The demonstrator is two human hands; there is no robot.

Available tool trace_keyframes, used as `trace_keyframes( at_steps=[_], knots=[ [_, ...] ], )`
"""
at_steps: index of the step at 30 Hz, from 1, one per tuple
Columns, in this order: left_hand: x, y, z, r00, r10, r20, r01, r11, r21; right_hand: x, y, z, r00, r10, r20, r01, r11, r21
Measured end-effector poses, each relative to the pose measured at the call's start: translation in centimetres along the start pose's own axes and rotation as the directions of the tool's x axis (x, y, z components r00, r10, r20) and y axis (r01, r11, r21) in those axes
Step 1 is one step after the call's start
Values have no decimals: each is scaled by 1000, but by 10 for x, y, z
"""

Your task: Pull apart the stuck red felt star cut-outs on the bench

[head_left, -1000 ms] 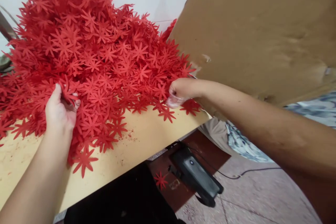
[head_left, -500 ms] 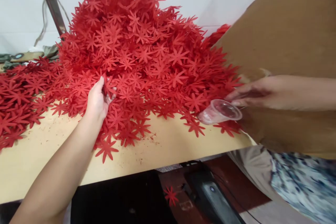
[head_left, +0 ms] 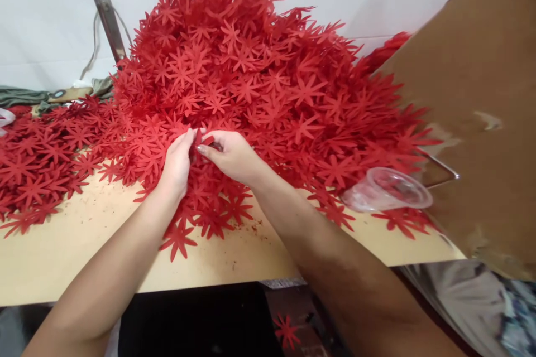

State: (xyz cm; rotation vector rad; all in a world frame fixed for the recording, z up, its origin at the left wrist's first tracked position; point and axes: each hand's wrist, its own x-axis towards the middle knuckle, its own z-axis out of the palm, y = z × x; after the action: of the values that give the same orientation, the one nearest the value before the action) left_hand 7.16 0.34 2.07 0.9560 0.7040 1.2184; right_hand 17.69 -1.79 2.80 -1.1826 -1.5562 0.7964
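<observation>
A pale wooden desk (head_left: 62,256) carries a tall heap of red paper flowers (head_left: 251,78) against a white wall. More flowers (head_left: 37,162) spread flat across its left side, and single ones lie near the front edge amid red crumbs. A clear plastic cup (head_left: 387,189) lies tipped on its side at the heap's right foot, beside a cardboard sheet (head_left: 481,122).

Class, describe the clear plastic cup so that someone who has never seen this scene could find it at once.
Start at the big heap of red flower cut-outs on the pale wooden table. Follow its lower right edge toward the brown cardboard sheet; the clear plastic cup lies there on its side, mouth facing right. It is the only see-through, colourless thing among the red shapes.
</observation>
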Motion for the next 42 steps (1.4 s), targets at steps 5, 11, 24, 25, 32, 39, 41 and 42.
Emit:
trace_keyframes(
  at_steps=[5, 11, 24, 25, 32, 39, 41, 42],
  knots=[
    [8, -3, -8, 999, -52, -15, 53, 998, 42, 0, 12, -11, 990, 56, -126, -59, 998, -23],
    [4, -7, -6, 999, -50, -8, 50, 991, 126, -5, 17, -15, 979, 75, -187, -86, 995, -55],
    [5, -8, -15, 892, 199, 407, -415, 717, 560, -7, 22, -12, 966, 198, -165, -115, 904, 411],
    [5, -8, -15, 889, 183, 419, -413, 715, 564, -7, 21, -12, 966, 219, -141, -131, 877, 461],
    [5, -5, -11, 932, 176, 316, -315, 825, 470, -8, 15, -12, 958, 285, 24, -226, 704, 673],
    [6, 0, -7, 939, 139, 313, -259, 888, 381, -8, 15, -12, 978, 208, 2, -164, 764, 624],
    [4, 1, -6, 945, 119, 306, -233, 900, 367, -8, 15, -11, 977, 212, -6, -164, 772, 615],
    [3, 2, -5, 948, 111, 297, -221, 903, 367, -8, 15, -11, 977, 214, -9, -166, 782, 601]
  ],
)
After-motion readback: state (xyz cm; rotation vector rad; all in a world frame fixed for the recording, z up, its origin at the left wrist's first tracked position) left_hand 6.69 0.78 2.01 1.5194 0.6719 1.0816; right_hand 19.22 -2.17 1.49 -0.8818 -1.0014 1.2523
